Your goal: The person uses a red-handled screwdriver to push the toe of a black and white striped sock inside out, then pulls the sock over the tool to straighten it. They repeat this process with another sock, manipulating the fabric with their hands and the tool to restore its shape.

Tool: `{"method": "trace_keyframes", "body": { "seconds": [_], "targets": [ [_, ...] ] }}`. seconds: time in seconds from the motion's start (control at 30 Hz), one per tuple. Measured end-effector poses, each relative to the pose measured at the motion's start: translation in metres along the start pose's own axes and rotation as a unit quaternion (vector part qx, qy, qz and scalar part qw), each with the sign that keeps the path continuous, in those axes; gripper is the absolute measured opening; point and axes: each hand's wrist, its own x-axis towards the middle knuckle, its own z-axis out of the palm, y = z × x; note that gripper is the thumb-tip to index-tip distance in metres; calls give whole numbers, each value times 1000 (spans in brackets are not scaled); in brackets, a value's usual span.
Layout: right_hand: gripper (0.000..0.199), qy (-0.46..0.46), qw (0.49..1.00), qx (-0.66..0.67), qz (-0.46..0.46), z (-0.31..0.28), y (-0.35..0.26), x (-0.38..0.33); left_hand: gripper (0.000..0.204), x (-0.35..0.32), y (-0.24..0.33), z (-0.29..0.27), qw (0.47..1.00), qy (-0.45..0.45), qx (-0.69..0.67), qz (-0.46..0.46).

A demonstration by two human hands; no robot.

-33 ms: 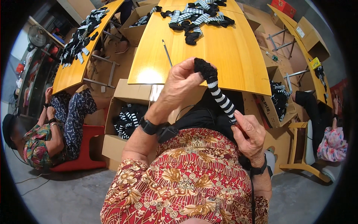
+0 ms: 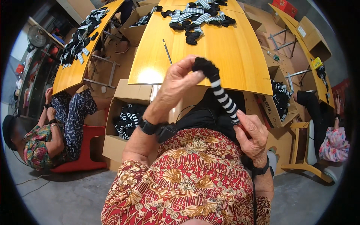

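Note:
A black sock with white stripes [image 2: 225, 100] stretches between my two hands, above my lap near the table's front edge. My left hand [image 2: 179, 76] pinches its fuzzy, plain black end between thumb and fingers. The striped part slants down to the right, and my right hand [image 2: 252, 135] grips its lower end between thumb and forefinger. Beyond my hands stands the yellow wooden table [image 2: 240, 63], bearing a pile of black and grey-striped socks [image 2: 193, 18] at its far side. A dark pencil-like stick [image 2: 167, 51] lies on the table just past my left hand.
Below the table's left corner sits an open cardboard box [image 2: 129, 90] holding striped socks. Another box of socks [image 2: 281, 99] is at the right. One person [image 2: 45, 138] sits at the left beside a sock-covered table [image 2: 71, 77]; another [image 2: 333, 144] sits at the right.
My left hand has shifted very slightly left and up with the black end, which now bends over more. My right hand has edged a little to the right, still gripping the sock.

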Motion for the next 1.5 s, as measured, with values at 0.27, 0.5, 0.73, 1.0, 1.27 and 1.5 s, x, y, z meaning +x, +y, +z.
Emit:
{"method": "trace_keyframes", "body": {
  "seconds": [0.27,0.5,0.73,1.0,1.27,1.5],
  "targets": [
    [49,-27,999,1,21,-4,-1,2,23,4,4,-15,999,-11,-29,-36],
    [47,4,995,19,93,6,-1,-2,13,4,-26,18,997,31,-76,-9],
    [49,31,995,-81,-58,2,8,8,27,11,-8,9,997,-10,-81,-5],
    [50,3,1000,-15,-12,7,5,7,40,9,-14,-11,986,-25,-154,-65],
    [50,8,1000,-3,0,5,5,5,33,8,-4,7,946,-71,-288,-134],
    [48,24,999,-27,-11,7,7,1,28,-1,-7,27,941,-22,-306,-146]
  ]
}}
